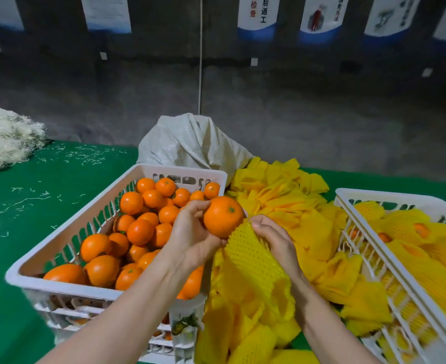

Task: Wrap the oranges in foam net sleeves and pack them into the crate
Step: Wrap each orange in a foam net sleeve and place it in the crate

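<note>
Curled fingers of the left hand (pixel 190 232) hold one orange (pixel 223 216) just at the upper edge of a yellow foam net sleeve (pixel 253 261), which the right hand (pixel 274 237) pinches. At left, a white crate (pixel 67 227) holds loose oranges; the second crate (pixel 374 195), at right, holds wrapped ones. Beyond lie spare sleeves (pixel 295 206) and a sack (pixel 190 143).

Orange (pixel 223 216): bright orange, green stem spot.
Foam net sleeve (pixel 253 256): yellow, fine diamond-mesh pattern.
Left crate (pixel 59 288), right crate (pixel 374 194): white, slotted walls.
Surface (pixel 20 219): green, flecked with pale strands.
Sack (pixel 190 143): off-white weave.
Fibre pile (pixel 4 140): cream.
Wall (pixel 295 114): dark grey.
Posters (pixel 258 14): white, blue lower bands.
</note>
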Action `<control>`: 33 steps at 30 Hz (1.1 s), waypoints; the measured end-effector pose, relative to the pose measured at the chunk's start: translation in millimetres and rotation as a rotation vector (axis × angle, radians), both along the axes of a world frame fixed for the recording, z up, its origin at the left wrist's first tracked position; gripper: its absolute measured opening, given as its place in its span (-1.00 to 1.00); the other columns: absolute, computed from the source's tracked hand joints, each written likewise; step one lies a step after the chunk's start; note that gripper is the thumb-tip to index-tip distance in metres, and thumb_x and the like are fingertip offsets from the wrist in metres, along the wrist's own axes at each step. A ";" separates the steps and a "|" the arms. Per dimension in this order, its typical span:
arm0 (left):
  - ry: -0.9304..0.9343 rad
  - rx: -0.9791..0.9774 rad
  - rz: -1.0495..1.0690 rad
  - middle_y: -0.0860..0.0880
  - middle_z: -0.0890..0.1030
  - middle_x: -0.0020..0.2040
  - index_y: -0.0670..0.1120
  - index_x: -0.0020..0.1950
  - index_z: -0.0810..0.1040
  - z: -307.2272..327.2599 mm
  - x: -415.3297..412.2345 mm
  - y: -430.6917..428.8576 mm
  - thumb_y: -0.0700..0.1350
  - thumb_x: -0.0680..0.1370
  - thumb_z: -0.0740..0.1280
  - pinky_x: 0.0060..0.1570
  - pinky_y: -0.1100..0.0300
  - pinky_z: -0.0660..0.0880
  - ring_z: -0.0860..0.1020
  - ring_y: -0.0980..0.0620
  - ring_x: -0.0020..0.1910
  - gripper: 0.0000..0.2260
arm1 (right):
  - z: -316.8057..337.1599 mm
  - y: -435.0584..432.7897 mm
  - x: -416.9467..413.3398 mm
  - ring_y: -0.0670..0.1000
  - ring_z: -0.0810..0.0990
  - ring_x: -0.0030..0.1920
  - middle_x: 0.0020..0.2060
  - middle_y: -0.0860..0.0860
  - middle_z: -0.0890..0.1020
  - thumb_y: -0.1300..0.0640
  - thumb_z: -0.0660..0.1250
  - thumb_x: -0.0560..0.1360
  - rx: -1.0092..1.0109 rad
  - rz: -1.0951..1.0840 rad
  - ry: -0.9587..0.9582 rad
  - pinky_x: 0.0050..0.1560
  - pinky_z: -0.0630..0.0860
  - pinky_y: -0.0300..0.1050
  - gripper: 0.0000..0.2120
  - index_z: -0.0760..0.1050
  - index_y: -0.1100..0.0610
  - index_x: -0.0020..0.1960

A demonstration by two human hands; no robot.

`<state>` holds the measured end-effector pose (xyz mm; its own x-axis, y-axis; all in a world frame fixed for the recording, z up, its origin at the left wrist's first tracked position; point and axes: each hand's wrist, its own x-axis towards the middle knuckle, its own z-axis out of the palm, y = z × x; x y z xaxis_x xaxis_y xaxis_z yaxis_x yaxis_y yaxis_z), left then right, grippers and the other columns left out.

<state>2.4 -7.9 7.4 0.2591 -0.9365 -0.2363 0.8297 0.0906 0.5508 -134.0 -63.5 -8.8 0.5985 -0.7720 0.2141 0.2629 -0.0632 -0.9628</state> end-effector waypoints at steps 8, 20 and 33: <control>-0.032 0.008 0.013 -0.25 0.56 0.02 -0.16 0.19 0.43 -3.3 -44.9 -23.4 -0.04 0.54 0.21 0.03 -0.02 0.38 0.53 -0.19 -0.03 -0.72 | -8.1 -14.5 -39.2 -0.29 0.49 0.14 0.15 -0.15 0.54 0.34 0.19 0.53 -0.153 -0.140 0.102 0.12 0.40 -0.43 -0.62 0.45 0.09 0.31; -0.321 0.014 0.220 -0.12 0.68 -0.16 -0.09 0.05 0.50 -16.6 -99.9 -54.3 0.00 0.56 0.28 -0.36 0.14 0.60 0.67 0.00 -0.27 -0.82 | -20.4 -14.2 -68.5 -0.27 0.49 -0.24 -0.14 -0.17 0.58 0.27 0.17 0.55 -0.513 -0.330 0.336 -0.14 0.43 -0.31 -0.65 0.46 0.02 0.28; -0.153 0.032 0.124 -0.15 0.64 -0.26 -0.19 -0.01 0.60 -30.9 -136.2 -44.6 -0.06 0.60 0.23 -0.24 0.18 0.57 0.64 -0.03 -0.26 -0.76 | 0.0 -25.6 -82.6 -0.09 0.54 -0.12 -0.13 -0.06 0.57 0.26 0.26 0.54 -0.297 -0.219 0.201 -0.05 0.46 -0.22 -0.85 0.43 0.02 -0.09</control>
